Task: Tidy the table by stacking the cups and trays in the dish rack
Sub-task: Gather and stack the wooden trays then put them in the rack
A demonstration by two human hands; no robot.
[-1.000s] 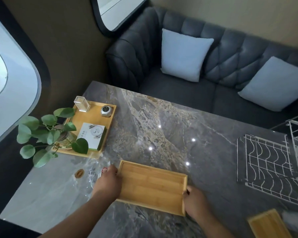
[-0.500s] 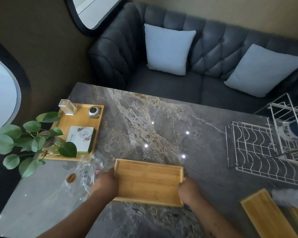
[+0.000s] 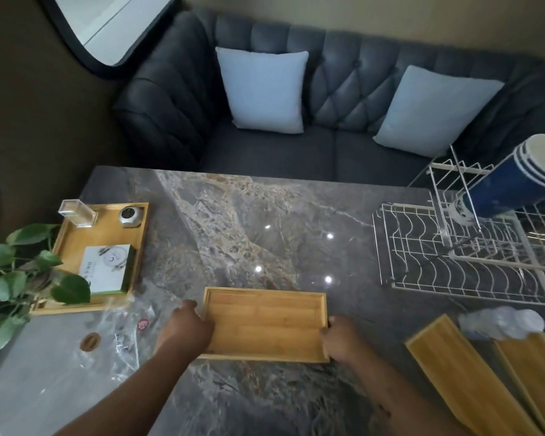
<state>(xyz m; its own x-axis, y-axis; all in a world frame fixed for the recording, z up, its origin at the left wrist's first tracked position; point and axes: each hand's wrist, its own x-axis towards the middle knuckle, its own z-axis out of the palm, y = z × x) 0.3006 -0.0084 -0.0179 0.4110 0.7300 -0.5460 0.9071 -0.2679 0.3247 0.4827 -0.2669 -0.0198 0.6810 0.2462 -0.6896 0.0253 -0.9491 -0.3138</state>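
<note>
A small bamboo tray (image 3: 265, 322) is held near the front of the marble table (image 3: 265, 221). My left hand (image 3: 184, 328) grips its left end and my right hand (image 3: 339, 338) grips its right end. The white wire dish rack (image 3: 460, 265) stands at the right side of the table. A stack of blue cups (image 3: 516, 180) lies on its side on the rack's upper prongs. Two more bamboo trays (image 3: 463, 372) lie at the front right, partly cut off by the frame edge.
A larger bamboo tray (image 3: 107, 234) at the left holds a clear box, a small round jar and a white booklet, beside a leafy plant (image 3: 16, 278). Clear plastic wrap (image 3: 123, 328) lies left of my left hand; crumpled plastic (image 3: 501, 320) on the right trays. A grey sofa is behind.
The view has swung to the right, bringing the dish rack and the blue cups into sight. Both hands keep their grip on the small tray, which has shifted slightly rightwards on the table.
</note>
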